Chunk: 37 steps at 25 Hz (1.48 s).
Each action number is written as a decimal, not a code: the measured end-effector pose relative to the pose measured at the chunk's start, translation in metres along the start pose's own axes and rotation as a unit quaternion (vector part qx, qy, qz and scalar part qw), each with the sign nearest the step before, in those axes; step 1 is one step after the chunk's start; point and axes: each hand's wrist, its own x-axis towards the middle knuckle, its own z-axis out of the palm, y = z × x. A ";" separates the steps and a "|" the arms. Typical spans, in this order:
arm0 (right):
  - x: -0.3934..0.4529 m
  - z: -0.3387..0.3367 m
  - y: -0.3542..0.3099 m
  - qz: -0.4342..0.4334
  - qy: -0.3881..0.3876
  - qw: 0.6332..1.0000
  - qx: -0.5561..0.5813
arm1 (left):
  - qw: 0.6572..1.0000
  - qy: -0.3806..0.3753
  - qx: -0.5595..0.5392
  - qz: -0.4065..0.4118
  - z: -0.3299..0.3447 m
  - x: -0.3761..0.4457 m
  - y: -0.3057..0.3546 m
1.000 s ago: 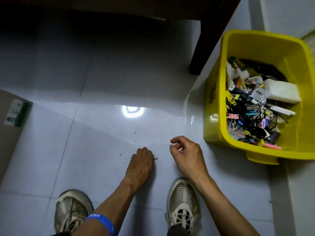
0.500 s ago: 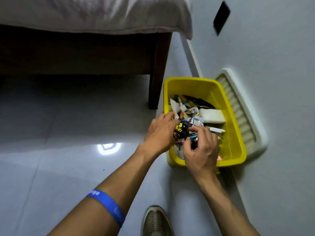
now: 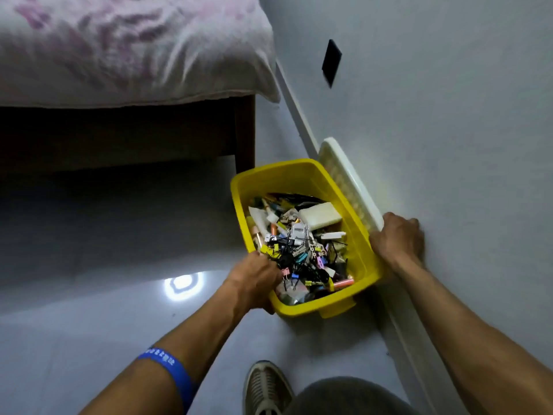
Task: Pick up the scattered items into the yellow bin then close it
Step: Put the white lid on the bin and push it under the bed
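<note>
Left hand [image 3: 254,283] grips yellow bin [image 3: 299,175] | right hand [image 3: 396,238] grips lid [image 3: 350,172], fingers hidden

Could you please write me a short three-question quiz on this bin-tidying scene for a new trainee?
1. True or false: the white lid already covers the yellow bin.
2. Which hand grips the lid's near end? A) left hand B) right hand
3. Fill in: the left hand holds the bin's near-left ____.

Key
1. False: the lid leans on the wall beside the bin, whose small items are uncovered.
2. B: the right hand grips it.
3. Rim.
</note>
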 end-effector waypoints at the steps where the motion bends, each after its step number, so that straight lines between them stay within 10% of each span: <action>1: -0.008 -0.002 -0.003 -0.038 0.011 0.999 0.024 | 1.000 -0.010 -0.001 0.006 0.004 -0.011 0.008; 7: -0.076 -0.030 -0.057 -0.286 0.089 0.950 0.091 | 0.995 -0.067 -0.041 -0.054 0.027 -0.082 0.038; 16: -0.100 -0.160 -0.170 -0.560 0.161 0.801 0.137 | 0.937 0.041 -0.220 -0.268 0.030 -0.161 -0.026; 23: -0.068 -0.198 -0.285 -0.533 -0.262 0.761 0.259 | 0.816 0.157 -0.307 -0.464 0.058 -0.327 -0.132; 26: -0.076 -0.117 -0.322 -0.473 -0.205 0.849 0.118 | 0.740 0.218 -0.418 -0.480 0.095 -0.356 -0.126; 28: -0.108 -0.053 -0.329 -0.422 -0.066 0.904 0.010 | 0.771 0.142 -0.432 -0.447 0.120 -0.342 -0.110; 32: -0.203 0.047 -0.312 -0.450 -0.235 0.861 0.010 | 0.842 0.043 -0.331 -0.423 0.154 -0.304 -0.105; 37: -0.210 0.086 -0.301 -0.429 -0.231 0.873 -0.024 | 0.863 0.037 -0.317 -0.391 0.151 -0.284 -0.153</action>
